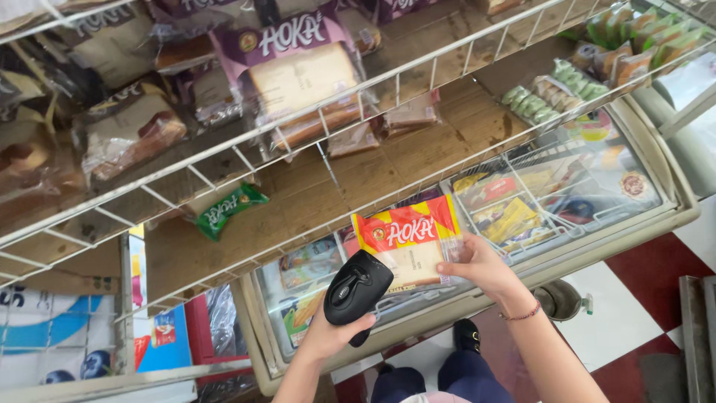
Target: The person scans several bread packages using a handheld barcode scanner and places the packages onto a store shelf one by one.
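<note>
Closest to the lens, the left hand [333, 333] is clenched around a black handheld scanner [356, 289], its head tipped up toward a red-and-yellow packet of sliced bread [408, 242]. That packet is pinched at its right edge by the right hand [479, 265], held up over the glass-topped chest freezer [634, 224] and just below the front rail of the wire bread shelf [418, 142].
</note>
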